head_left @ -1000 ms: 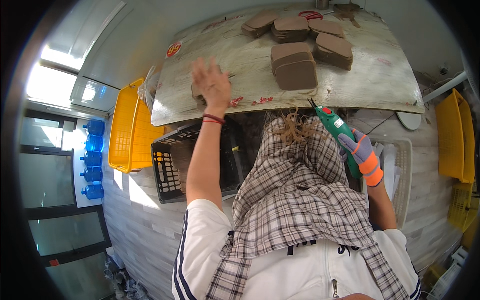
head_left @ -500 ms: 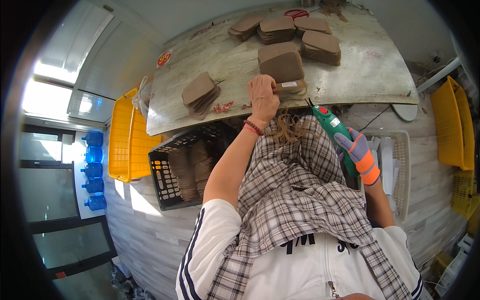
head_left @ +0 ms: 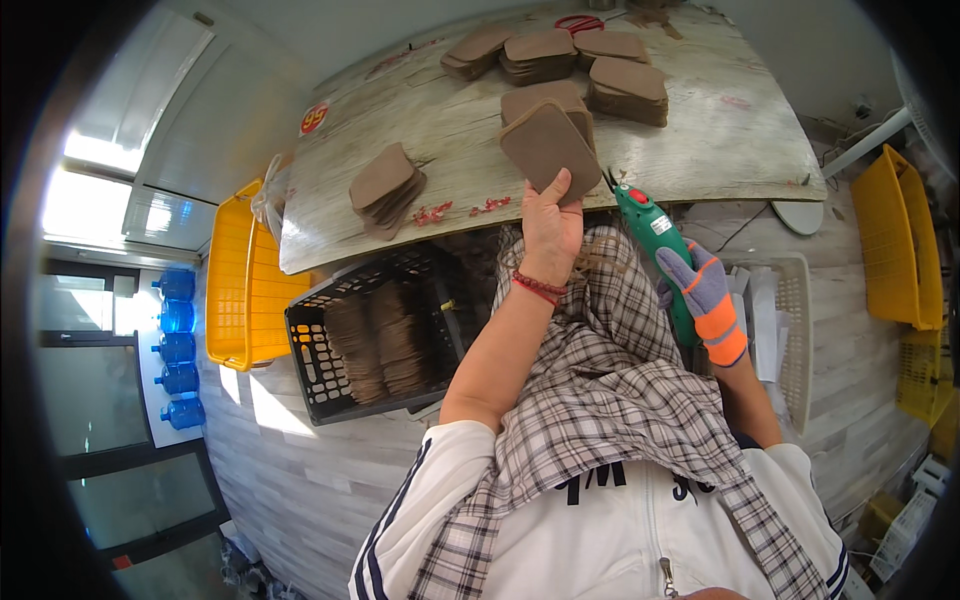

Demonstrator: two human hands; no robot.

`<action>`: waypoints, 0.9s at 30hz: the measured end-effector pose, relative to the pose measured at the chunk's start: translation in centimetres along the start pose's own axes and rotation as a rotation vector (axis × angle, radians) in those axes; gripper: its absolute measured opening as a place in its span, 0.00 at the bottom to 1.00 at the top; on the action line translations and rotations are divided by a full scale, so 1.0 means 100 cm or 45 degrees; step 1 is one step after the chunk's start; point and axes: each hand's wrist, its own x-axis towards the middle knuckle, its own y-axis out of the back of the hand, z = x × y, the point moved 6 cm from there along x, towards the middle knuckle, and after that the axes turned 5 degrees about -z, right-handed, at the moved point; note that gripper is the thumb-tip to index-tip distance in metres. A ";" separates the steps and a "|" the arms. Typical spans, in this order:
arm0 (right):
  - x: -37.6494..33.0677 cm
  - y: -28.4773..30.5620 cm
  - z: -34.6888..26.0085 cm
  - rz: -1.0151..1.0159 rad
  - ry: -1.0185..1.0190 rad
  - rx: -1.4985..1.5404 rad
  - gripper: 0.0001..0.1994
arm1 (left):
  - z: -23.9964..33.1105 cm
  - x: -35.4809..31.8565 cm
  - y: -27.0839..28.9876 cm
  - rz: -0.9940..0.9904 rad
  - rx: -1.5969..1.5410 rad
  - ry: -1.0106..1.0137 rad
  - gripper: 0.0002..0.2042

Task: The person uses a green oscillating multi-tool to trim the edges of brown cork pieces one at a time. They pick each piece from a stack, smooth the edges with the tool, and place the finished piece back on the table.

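Between the thumb and fingers of my left hand (head_left: 552, 235) is a brown rounded-square pad (head_left: 545, 145), its broad face showing. It overlaps a stack of similar pads (head_left: 535, 98) behind it near the table's front edge. My right hand (head_left: 708, 292), in a grey and orange glove, is closed around a green cordless electric cutter (head_left: 655, 228) with a red button. The cutter's dark tip points up toward the table edge, just right of the pad. Stringy brown trimmings (head_left: 605, 255) lie on my plaid apron, partly behind my left wrist.
Several brown stacks (head_left: 540, 55) stand at the far side of the worn table (head_left: 460, 130), near red-handled scissors (head_left: 578, 22). Another stack (head_left: 385, 190) sits left. Below are a black crate (head_left: 315, 370) of pads, a yellow basket (head_left: 228, 300) and a pale basket (head_left: 800, 350) with white strips.
My left hand has turned palm up and moved right, tilting the pad from nearly edge-on to broad face showing. The cutter stays in my right hand, slightly lower left in view.
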 end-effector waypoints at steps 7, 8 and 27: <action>0.003 0.000 0.000 0.013 0.012 -0.018 0.15 | -0.011 -0.005 0.001 -0.009 0.018 0.085 0.20; 0.003 0.001 -0.001 0.013 0.018 -0.023 0.17 | -0.012 -0.007 0.001 -0.023 0.028 0.099 0.21; 0.012 0.014 -0.014 -0.001 0.048 0.089 0.13 | -0.027 -0.042 0.019 -0.155 0.298 0.314 0.19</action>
